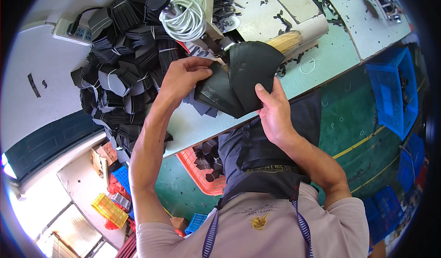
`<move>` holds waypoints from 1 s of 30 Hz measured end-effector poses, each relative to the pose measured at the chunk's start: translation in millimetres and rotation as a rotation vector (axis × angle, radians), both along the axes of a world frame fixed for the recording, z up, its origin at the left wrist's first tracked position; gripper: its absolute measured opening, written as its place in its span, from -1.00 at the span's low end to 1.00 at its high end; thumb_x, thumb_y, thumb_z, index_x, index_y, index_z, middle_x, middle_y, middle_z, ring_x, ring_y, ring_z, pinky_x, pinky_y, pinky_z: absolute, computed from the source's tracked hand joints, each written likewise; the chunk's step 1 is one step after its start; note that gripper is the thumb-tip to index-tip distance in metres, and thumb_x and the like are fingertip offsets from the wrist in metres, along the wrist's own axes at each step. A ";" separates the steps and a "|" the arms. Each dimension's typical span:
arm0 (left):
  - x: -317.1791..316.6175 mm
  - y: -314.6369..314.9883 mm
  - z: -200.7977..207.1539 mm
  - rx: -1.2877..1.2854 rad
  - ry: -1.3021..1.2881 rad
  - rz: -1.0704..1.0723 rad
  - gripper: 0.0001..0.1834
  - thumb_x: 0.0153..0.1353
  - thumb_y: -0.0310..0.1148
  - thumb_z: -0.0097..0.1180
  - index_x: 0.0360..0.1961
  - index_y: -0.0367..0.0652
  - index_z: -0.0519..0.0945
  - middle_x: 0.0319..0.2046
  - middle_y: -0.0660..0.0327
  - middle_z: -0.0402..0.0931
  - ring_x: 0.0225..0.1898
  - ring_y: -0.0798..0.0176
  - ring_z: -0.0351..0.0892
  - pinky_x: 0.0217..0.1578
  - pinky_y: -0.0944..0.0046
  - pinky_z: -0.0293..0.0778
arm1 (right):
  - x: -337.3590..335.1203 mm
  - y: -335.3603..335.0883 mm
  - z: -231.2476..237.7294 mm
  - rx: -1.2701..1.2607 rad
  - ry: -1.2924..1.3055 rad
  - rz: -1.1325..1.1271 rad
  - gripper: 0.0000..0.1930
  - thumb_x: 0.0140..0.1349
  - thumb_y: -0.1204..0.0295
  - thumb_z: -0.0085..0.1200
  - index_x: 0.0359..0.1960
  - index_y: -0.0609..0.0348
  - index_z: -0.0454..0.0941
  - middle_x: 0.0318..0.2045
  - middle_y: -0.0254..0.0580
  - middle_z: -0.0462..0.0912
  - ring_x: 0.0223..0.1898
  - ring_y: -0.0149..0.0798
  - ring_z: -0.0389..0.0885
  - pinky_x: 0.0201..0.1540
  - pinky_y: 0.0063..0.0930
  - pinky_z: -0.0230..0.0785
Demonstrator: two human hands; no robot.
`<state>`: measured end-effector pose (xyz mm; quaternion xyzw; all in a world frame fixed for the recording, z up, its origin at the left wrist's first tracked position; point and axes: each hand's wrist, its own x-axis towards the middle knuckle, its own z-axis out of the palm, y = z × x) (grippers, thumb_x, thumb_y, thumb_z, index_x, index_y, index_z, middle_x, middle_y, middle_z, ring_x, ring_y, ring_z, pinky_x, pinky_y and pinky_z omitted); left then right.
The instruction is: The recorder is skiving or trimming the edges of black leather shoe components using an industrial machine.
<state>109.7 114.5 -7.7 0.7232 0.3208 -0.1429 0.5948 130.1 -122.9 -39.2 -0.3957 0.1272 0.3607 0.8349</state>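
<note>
Two flat black cut pieces of sheet material, perhaps leather, overlap at a machine head on the workbench. The curved black piece [257, 67] lies on top and partly covers a duller black piece [218, 90] at its left. My left hand [183, 76] pinches the upper left edge of the duller piece between thumb and fingers. On the right, my right hand [274, 108] grips the edge of the curved piece, thumb on top and fingers behind. The pieces hide the machine's working point. A pale machine [301, 28] stands just beyond them.
Tied bundles of black pieces [121, 81] are heaped at the left. A coil of white cord [183, 17] hangs on the machine. Dark scraps [285, 21] litter the machine and bench [193, 136]. Below are a pink basket [202, 180] and, at right, a blue crate [390, 88].
</note>
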 end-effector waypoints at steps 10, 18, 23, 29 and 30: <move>-10.0 -10.1 -1.8 0.056 -0.022 0.012 -0.66 0.18 -0.34 0.29 -0.08 -0.37 0.66 -0.32 0.16 0.70 -0.29 0.44 0.61 -0.19 0.41 0.48 | -4.0 -5.4 1.5 0.064 -0.026 0.014 -0.45 0.41 0.50 0.02 0.38 0.16 0.14 0.22 -0.18 0.42 0.17 -0.33 0.48 0.18 -0.38 0.41; -10.1 -47.1 15.2 0.004 -0.093 0.091 -0.72 0.36 -0.25 0.10 -0.07 -0.24 0.49 -0.40 0.29 0.60 -0.43 0.50 0.49 -0.44 0.43 0.35 | 6.3 -58.6 16.2 0.041 0.000 0.005 -0.49 0.40 0.51 -0.01 0.35 0.10 0.17 0.17 -0.22 0.48 0.17 -0.31 0.50 0.18 -0.36 0.41; -15.7 -62.0 28.3 -0.040 -0.190 0.174 -0.69 0.34 -0.28 0.13 -0.03 -0.26 0.46 -0.53 0.30 0.50 -0.68 0.50 0.41 -0.69 0.48 0.29 | 29.1 -113.4 24.8 -0.027 -0.087 -0.301 -0.54 0.36 0.55 -0.05 0.29 0.15 0.27 0.10 -0.20 0.53 0.13 -0.24 0.54 0.24 -0.26 0.35; 39.2 -115.2 45.4 -0.591 -0.308 0.213 -0.69 0.41 -0.34 0.10 0.02 -0.25 0.32 -0.40 0.15 0.53 -0.61 0.28 0.57 -0.63 0.30 0.50 | 28.7 -162.9 18.5 -0.147 -0.117 -0.492 -0.56 0.35 0.57 -0.07 0.26 0.17 0.29 0.00 -0.26 0.57 0.05 -0.31 0.57 0.16 -0.35 0.41; 61.2 -120.6 50.6 -0.652 -0.430 0.249 -0.70 0.42 -0.36 0.09 0.01 -0.27 0.32 -0.37 0.12 0.53 -0.58 0.24 0.58 -0.55 0.26 0.54 | 26.5 -168.7 15.6 -0.181 -0.098 -0.522 -0.57 0.34 0.57 -0.06 0.25 0.16 0.30 -0.02 -0.27 0.58 0.02 -0.32 0.58 0.13 -0.37 0.42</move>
